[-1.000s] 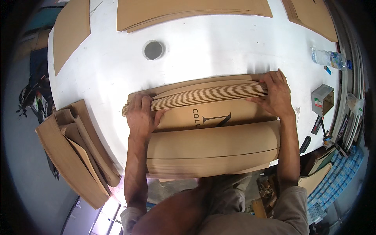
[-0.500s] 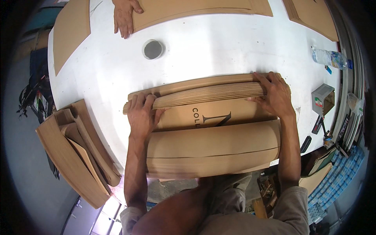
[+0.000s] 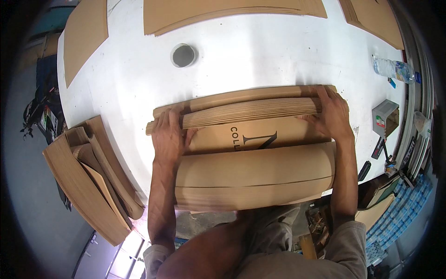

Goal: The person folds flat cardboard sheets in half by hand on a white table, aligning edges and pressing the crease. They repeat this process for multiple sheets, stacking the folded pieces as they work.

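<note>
A thick stack of brown cardboard sheets [image 3: 255, 167] lies before me at the near edge of the white table. Its near side curves down over the edge, and its far side is folded up so that many layered edges show. My left hand [image 3: 168, 135] is closed around the left end of the folded layers, fingers over the top and thumb on the printed panel. At the right end, my right hand [image 3: 332, 114] grips the same layers, fingers over the far side and thumb on the near face. Dark printing marks the panel between my hands.
More cardboard lies flat at the table's far side [image 3: 227, 16], far left [image 3: 86, 42] and far right [image 3: 371, 21]. Folded cardboard [image 3: 88, 181] leans at the left edge. A round hole [image 3: 183, 56] pierces the table. A plastic bottle [image 3: 392, 68] and metal box [image 3: 385, 116] sit right.
Another person's hand, resting by the far cardboard earlier, has left the view. My hands keep their hold on the stack, with hardly any movement.
</note>
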A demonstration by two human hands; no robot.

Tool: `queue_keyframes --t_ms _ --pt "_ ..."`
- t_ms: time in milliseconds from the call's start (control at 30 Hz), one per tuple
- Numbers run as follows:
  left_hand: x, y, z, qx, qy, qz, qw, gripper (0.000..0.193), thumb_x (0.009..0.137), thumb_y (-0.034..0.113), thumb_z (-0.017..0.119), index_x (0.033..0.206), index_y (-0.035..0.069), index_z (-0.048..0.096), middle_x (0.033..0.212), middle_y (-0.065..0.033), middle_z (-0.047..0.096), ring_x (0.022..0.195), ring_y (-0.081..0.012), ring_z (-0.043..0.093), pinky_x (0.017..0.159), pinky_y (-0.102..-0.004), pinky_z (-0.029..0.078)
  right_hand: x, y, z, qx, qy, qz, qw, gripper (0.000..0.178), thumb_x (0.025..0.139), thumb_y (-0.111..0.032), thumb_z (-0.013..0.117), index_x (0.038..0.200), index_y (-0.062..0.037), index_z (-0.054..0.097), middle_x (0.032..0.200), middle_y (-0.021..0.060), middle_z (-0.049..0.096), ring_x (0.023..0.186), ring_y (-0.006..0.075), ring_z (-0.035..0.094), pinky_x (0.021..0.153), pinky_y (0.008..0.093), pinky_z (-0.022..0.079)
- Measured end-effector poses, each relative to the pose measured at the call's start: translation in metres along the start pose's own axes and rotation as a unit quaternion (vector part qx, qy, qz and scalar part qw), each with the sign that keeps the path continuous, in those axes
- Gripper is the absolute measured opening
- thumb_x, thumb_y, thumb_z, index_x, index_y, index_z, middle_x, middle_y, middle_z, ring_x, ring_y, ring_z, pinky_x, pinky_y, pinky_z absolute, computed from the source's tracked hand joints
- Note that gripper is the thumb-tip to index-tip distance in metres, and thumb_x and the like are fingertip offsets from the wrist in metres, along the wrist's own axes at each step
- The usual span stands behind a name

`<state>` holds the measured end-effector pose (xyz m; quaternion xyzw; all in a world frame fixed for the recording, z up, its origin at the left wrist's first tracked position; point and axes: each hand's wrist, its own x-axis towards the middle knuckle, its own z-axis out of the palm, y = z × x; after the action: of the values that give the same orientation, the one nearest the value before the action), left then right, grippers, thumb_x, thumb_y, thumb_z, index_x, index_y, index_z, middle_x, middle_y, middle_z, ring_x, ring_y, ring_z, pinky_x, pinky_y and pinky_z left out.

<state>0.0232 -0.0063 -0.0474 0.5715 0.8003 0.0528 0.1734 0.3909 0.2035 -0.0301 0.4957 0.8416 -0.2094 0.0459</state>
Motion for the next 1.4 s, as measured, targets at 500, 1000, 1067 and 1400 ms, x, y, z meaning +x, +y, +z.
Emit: queue_keyframes --t_ms 500,1000,1067,1400 --pt "0.005 0.0 0.0 0.009 0.021 0.056 0.998 0.051 0.078 0.031 0.093 0.114 0.005 0.068 0.114 -0.0129 0.066 0.111 -0.0355 0.064 0.101 -0.0523 0.05 0.003 0.0 0.0 -0.016 0.013 -0.038 0.999 0.069 0.063 -0.048 0.098 0.121 -0.0153 0.077 0.113 0.0107 0.069 0.113 0.0359 0.066 0.095 0.0508 0.055" --pt "0.007 -0.001 -0.004 0.014 0.003 0.063 0.998 0.048 0.078 0.026 0.093 0.113 0.004 0.067 0.113 -0.0134 0.066 0.112 -0.0365 0.065 0.106 -0.0528 0.049 0.005 -0.002 -0.004 -0.015 -0.034 0.005 0.999 0.072 0.063 -0.035 0.1 0.123 -0.0061 0.074 0.112 0.0101 0.067 0.113 0.0354 0.065 0.1 0.0481 0.055" --pt "0.009 0.0 -0.005 0.029 0.036 0.096 0.994 0.05 0.079 0.027 0.093 0.115 0.004 0.067 0.115 -0.0134 0.067 0.113 -0.0361 0.065 0.108 -0.0523 0.048 -0.007 0.002 -0.004 -0.004 0.021 -0.024 0.999 0.069 0.065 -0.038 0.1 0.122 -0.009 0.074 0.115 0.0109 0.068 0.115 0.0361 0.065 0.096 0.0489 0.056" --pt "0.005 0.003 -0.007 0.012 -0.031 0.025 0.999 0.055 0.078 0.025 0.093 0.122 0.004 0.067 0.122 -0.0165 0.066 0.113 -0.0401 0.065 0.112 -0.0535 0.049 0.006 -0.006 -0.003 -0.025 -0.035 0.03 0.999 0.069 0.058 -0.023 0.103 0.118 -0.0068 0.073 0.114 0.01 0.068 0.116 0.0363 0.065 0.1 0.0485 0.054"
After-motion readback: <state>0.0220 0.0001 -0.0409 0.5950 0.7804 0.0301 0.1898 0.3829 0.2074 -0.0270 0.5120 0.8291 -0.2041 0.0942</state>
